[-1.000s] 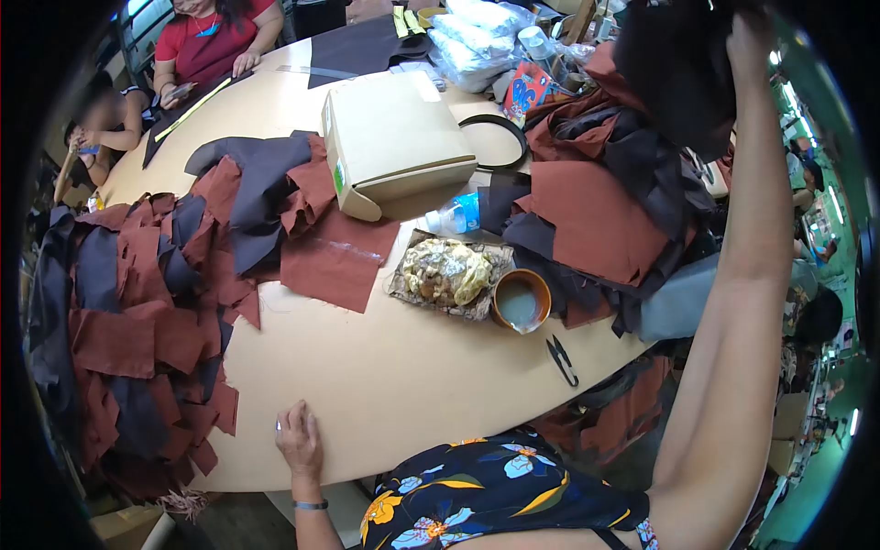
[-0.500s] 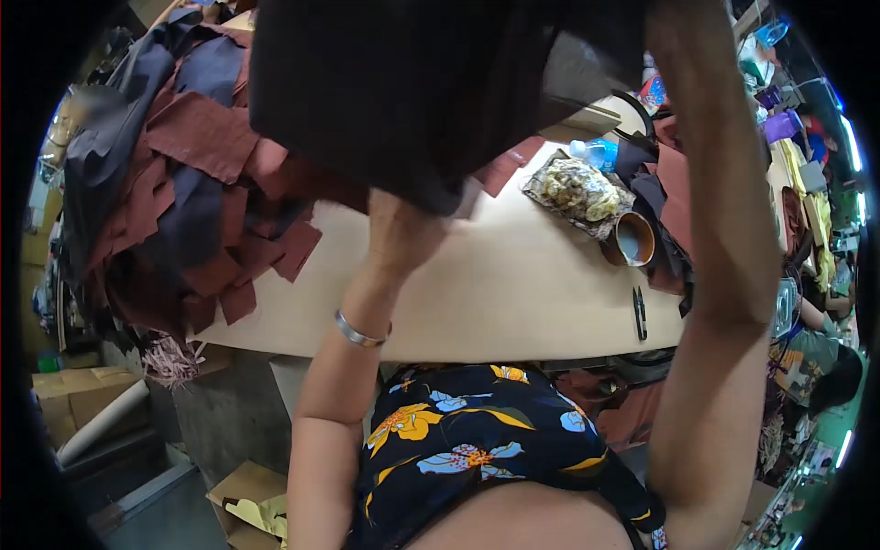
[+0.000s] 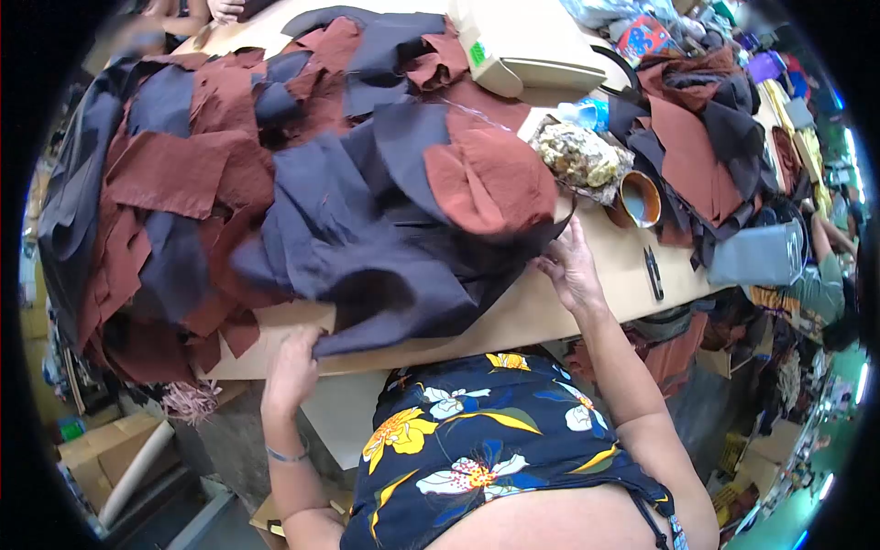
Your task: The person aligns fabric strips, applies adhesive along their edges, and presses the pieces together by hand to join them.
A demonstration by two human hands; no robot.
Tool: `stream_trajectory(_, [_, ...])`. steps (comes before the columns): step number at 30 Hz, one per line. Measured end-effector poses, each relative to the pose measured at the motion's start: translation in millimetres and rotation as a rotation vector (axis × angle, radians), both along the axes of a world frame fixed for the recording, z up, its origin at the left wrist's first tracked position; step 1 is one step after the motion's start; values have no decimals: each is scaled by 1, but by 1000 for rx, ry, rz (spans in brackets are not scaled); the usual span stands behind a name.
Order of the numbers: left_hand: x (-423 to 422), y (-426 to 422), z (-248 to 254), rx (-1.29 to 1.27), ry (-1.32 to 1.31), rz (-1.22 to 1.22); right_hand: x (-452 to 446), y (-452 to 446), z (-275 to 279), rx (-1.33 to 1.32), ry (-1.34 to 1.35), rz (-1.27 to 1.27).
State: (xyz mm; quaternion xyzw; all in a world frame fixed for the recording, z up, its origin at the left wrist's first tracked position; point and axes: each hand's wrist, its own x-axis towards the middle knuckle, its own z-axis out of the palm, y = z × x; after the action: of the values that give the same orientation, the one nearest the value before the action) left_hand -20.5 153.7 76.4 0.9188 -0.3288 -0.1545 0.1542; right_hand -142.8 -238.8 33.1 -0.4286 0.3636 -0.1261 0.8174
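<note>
A large dark navy fabric piece [image 3: 376, 257] with a reddish-brown underside lies loosely bunched over the table's front. My left hand [image 3: 293, 367] is closed on its near left corner, at the table edge. At its right edge, my right hand [image 3: 573, 266] pinches the cloth between bent fingers; part of that grip is hard to make out. The reddish-brown side [image 3: 495, 179] is turned up close to my right hand. To the left and behind, a heap of cut reddish-brown and navy fabric pieces [image 3: 174, 174] covers the table.
Black thread snips [image 3: 653, 272] lie on the table [image 3: 605, 302] to the right. Beyond them are a brown round container [image 3: 639, 199], a crumpled mottled bundle [image 3: 582, 156], a bottle [image 3: 587, 114] and a cardboard box [image 3: 532, 46]. More fabric [image 3: 692, 156] is piled right. Another person's hand [image 3: 225, 9] shows far left.
The dark cloth, held up high before my view, has come down onto the table. Both hands have lowered and spread apart, the left to the near left corner, the right to the right edge.
</note>
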Motion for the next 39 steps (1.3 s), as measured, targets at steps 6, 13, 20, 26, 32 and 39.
stream_trajectory(6, [-26,-46,82,105,47,92,-24,-16,18,-859,-95,-54])
stream_trajectory(13, [5,-166,66,-253,-397,-362,59,-14,39,-1390,148,534])
stream_trajectory(20, [50,-193,-4,-294,-438,-449,34,-28,16,-1282,429,747])
stream_trajectory(26, [21,-107,71,130,-389,-354,-17,-37,12,-1402,63,771])
stream_trajectory(32, [-3,-133,100,31,212,-398,-23,-35,50,-1396,410,959])
stream_trajectory(39, [38,-256,7,-117,-476,-637,35,-55,-16,-1856,68,474])
